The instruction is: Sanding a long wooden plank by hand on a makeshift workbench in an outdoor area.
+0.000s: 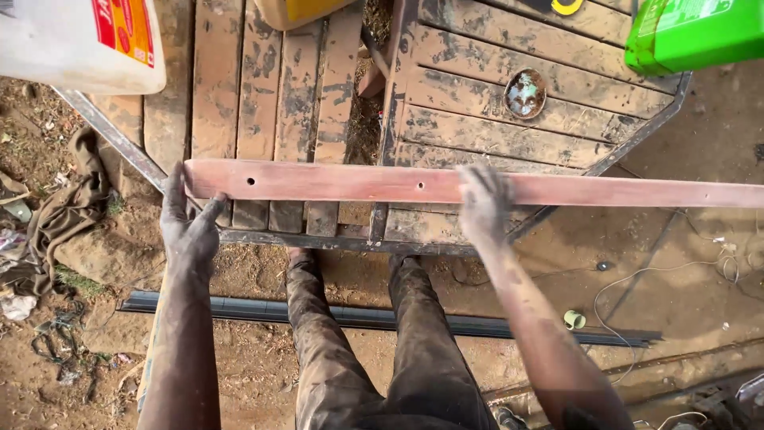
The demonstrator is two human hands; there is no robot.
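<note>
A long reddish metal bar (350, 182) with small drilled holes lies across the front of a dirty slatted worktable (493, 119) and runs out past the right edge of view. My left hand (188, 219) grips the bar's left end, thumb on the front face. My right hand (484, 204) presses down flat on the bar near its middle. Both hands and forearms are coated in grime. My legs stand under the table's front edge.
A white plastic jug (79, 36) sits at top left, a yellow container (302, 9) at top middle, a green container (692, 33) at top right. A round metal lid (525, 93) lies on the slats. Dark metal strips (374, 317), rags (64, 207) and wire (660, 279) lie on the dirt.
</note>
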